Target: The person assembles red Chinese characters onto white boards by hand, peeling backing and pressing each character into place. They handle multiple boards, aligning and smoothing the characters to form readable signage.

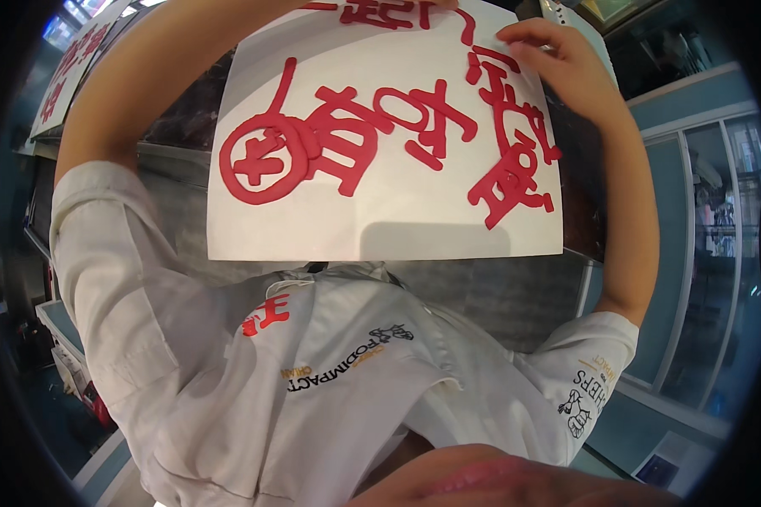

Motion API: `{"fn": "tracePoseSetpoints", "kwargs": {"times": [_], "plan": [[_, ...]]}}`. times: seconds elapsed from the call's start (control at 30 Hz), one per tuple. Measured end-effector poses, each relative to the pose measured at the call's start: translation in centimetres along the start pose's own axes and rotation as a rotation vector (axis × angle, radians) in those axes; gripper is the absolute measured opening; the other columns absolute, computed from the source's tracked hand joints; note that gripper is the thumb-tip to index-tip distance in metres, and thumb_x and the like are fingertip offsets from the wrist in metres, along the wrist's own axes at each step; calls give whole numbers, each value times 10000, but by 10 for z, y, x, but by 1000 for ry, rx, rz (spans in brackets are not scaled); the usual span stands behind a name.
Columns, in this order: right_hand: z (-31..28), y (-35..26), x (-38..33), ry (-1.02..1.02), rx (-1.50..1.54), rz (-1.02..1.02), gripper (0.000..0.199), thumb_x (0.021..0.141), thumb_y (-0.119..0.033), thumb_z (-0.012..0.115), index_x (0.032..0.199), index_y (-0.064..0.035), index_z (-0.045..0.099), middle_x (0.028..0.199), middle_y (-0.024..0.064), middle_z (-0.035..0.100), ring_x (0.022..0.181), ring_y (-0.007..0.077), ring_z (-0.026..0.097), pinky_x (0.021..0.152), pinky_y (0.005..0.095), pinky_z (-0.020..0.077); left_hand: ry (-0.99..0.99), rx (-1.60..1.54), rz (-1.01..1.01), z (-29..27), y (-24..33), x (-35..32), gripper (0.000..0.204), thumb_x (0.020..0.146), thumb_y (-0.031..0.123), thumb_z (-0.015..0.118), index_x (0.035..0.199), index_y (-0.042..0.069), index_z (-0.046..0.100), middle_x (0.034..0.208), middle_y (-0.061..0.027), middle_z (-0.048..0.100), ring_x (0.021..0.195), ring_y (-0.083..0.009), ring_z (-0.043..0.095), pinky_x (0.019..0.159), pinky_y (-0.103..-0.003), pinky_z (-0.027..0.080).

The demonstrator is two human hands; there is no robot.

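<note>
White paper sheet (380, 220) with red painted characters, held flat to camera, centre frame, long axis horizontal. Another person in a white jacket (313, 397) holds it. One hand (558, 59) pinches its upper right edge. Wearer's own hands unseen.

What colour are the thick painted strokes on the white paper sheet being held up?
Red, on the white paper sheet; the painted strokes show best in the head view.
</note>
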State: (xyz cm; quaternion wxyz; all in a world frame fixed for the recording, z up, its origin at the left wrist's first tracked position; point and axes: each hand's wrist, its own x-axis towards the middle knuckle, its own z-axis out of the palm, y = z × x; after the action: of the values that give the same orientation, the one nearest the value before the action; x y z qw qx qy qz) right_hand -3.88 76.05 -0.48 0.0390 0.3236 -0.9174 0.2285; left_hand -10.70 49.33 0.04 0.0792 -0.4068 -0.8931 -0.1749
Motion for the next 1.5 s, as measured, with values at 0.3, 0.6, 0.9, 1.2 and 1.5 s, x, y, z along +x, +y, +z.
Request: {"fn": "tracePoseSetpoints", "kwargs": {"times": [0.3, 0.6, 0.9, 1.2, 1.5], "plan": [[-3, 50, -71, 236, 94, 200, 201, 929, -116, 627, 1072, -49, 753, 1043, 70, 704, 968, 187, 657, 902, 291, 483, 224, -21, -48, -55, 27, -111, 189, 925, 160, 677, 1012, -2, 719, 963, -117, 707, 883, -229, 677, 812, -350, 544], [-6, 60, -77, 283, 160, 322, 150, 887, -97, 604, 897, -9, 725, 943, 31, 698, 890, 121, 618, 839, 247, 461, 598, -166, -410, -57, 10, -135, 167, 931, 167, 679, 1000, 18, 709, 888, -34, 669, 841, -145, 625, 750, -274, 512], [-5, 63, -86, 231, 207, 192, 161, 918, -106, 586, 894, -9, 713, 972, 40, 709, 942, 115, 624, 891, 246, 452, 603, -184, -234, -35, 2, -128, 179, 940, 178, 682, 973, 2, 694, 845, -7, 655, 808, -94, 577, 738, -254, 484], [-8, 79, -74, 212, 215, 295, 172, 929, -128, 563, 873, -13, 678, 859, -5, 654, 843, 65, 562, 800, 202, 404, 311, -279, 66, -51, 0, -142, 169, 927, 158, 714, 963, -6, 727, 841, -36, 708, 746, -86, 614, 674, -239, 493], [-13, 87, -77, 190, 168, 378, 190, 928, -149, 579, 925, -18, 717, 868, -7, 675, 840, 72, 579, 795, 218, 435, -91, -164, 167, -11, 87, -123, 236, 848, 119, 746, 1041, -9, 701, 903, -105, 645, 815, -259, 634, 738, -352, 502]]}}
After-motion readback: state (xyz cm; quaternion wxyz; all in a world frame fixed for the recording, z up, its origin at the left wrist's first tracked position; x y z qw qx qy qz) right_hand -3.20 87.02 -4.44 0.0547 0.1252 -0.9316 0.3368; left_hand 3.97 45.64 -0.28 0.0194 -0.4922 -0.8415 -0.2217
